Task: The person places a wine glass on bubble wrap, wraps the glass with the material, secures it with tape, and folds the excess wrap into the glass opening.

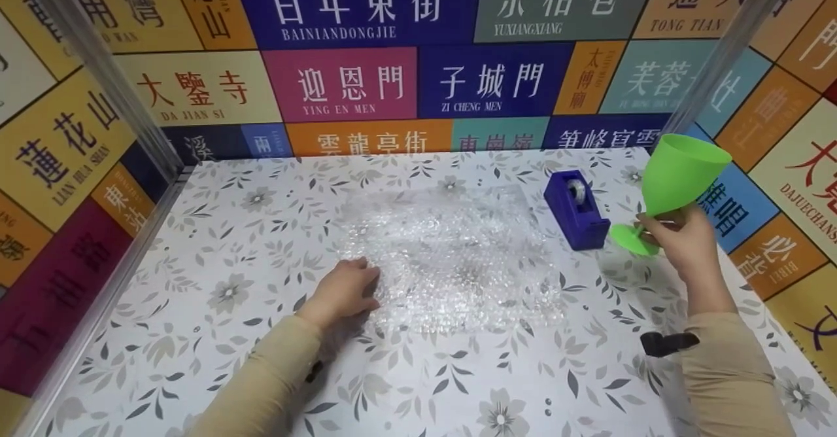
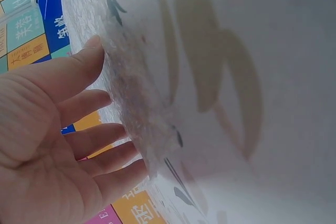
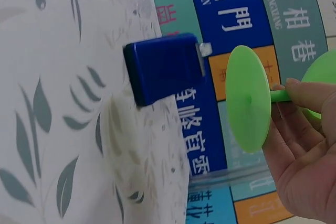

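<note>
My right hand (image 1: 690, 241), at 3 o'clock, grasps a bright green goblet (image 1: 680, 178) by its thin stem (image 3: 280, 96), thumb on one side and fingers round the other. The goblet is held up off the table (image 1: 163, 345), tilted, its bowl (image 1: 686, 165) leaning toward 1 o'clock and its round foot (image 1: 633, 241) toward 7. At the centre of the table a clear sheet of bubble wrap (image 1: 458, 260) lies flat and shiny. My left hand (image 1: 341, 286) is at the sheet's 9 o'clock edge, released and relaxed, fingers a little apart and fingertips at the plastic; how hard they press, I cannot tell. Between the bubble wrap and the goblet, at 2 o'clock, sits a purple-blue tape dispenser (image 1: 575, 221) with a pale roll (image 1: 577, 192) at its far end, just beside the sheet and near the goblet's foot. The white table surface is printed with grey leaves and flowers. My tan sleeves (image 1: 261, 378) come in from 7 and 5 o'clock, a black strap (image 1: 670, 343) showing at the right one. Across 12 o'clock stands a wall (image 1: 340, 84) of coloured blocks bearing Chinese characters.
</note>
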